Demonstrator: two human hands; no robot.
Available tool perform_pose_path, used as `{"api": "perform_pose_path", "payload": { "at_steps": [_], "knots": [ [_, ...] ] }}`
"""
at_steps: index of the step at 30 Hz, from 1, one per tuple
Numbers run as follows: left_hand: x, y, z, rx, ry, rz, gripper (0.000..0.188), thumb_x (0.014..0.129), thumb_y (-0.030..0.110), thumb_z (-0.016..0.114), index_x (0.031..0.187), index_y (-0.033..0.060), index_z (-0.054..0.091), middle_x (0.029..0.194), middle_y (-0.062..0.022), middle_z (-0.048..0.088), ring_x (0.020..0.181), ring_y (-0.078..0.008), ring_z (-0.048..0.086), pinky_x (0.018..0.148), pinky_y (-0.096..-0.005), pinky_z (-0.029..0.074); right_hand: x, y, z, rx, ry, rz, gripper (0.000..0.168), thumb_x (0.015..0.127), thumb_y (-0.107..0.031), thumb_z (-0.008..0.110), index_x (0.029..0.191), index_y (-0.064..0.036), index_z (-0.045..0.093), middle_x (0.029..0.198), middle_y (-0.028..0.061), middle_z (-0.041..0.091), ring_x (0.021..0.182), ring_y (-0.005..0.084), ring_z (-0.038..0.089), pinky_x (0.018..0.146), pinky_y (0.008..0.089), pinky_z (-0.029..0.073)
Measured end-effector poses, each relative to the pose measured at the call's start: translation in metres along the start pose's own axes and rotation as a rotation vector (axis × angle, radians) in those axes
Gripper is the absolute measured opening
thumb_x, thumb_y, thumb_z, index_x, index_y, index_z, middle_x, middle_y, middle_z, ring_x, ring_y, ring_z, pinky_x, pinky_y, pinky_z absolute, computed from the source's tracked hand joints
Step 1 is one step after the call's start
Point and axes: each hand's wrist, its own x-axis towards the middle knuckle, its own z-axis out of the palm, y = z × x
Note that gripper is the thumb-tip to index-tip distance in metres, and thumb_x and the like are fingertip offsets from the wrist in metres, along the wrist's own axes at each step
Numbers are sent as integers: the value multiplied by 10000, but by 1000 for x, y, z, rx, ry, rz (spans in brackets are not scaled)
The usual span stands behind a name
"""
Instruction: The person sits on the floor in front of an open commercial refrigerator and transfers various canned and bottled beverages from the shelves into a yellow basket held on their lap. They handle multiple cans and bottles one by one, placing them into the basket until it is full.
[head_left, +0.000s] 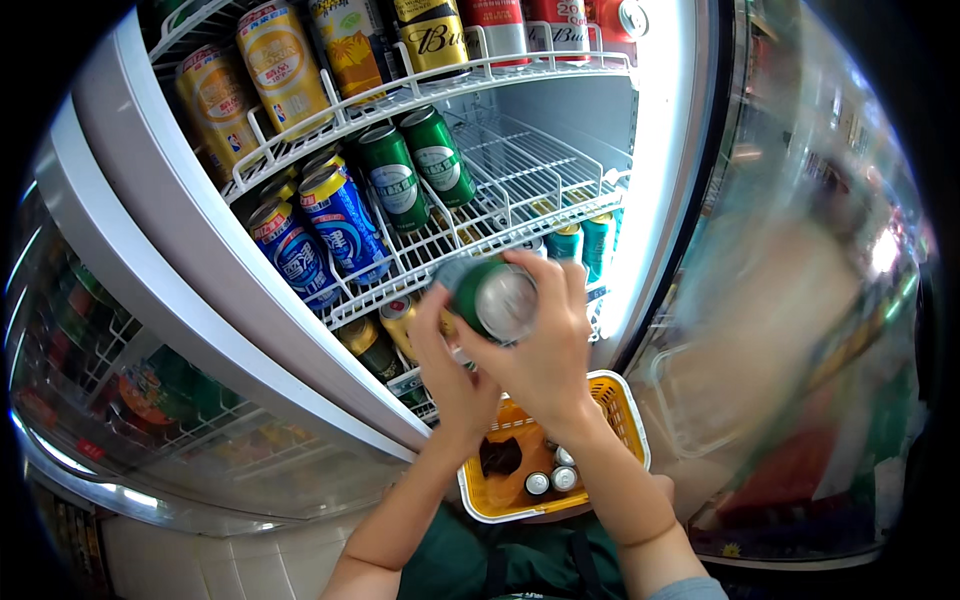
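A green aluminium drink can (480, 296) is tilted in front of the open fridge, its silver end towards me; motion blur hides its print. My right hand (547, 337) grips it around that end with thumb and fingers. On its other side, my left hand (450, 367) holds the can's body from the left. Just beyond the can is a white wire shelf (525, 165), where two green cans with white labels (394, 180) stand upright in the middle. Blue cans (345, 217) stand to their left.
A yellow plastic basket (634, 427) below my hands holds several cans (563, 478) and a dark crumpled item (500, 456). Gold and red cans line the upper shelf (450, 84). The white fridge frame (247, 277) rises at left; an open glass door (787, 300) stands at right.
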Motion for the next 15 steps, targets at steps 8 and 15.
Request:
{"api": "perform_pose_path", "payload": {
  "at_steps": [8, 15],
  "knots": [
    [4, -31, 47, 226, -169, 81, 503, 775, -70, 475, 1276, -27, 502, 1311, -181, 535, 1251, -342, 486, 1065, -435, 351, -102, 91, -33, -163, -201, 368, 588, 624, -155, 844, 1120, -12, 563, 1000, 156, 522, 877, 329, 585, 767, 415, 500],
    [75, -84, 94, 667, -161, 170, 465, 868, 238, 591, 1292, 62, 522, 1207, -104, 570, 1180, -259, 493, 1091, -501, 237, -136, 116, -27, -113, -351, 502, 607, 607, -180, 846, 1128, -19, 582, 1001, 161, 519, 887, 335, 583, 783, 418, 507]
  ]
}}
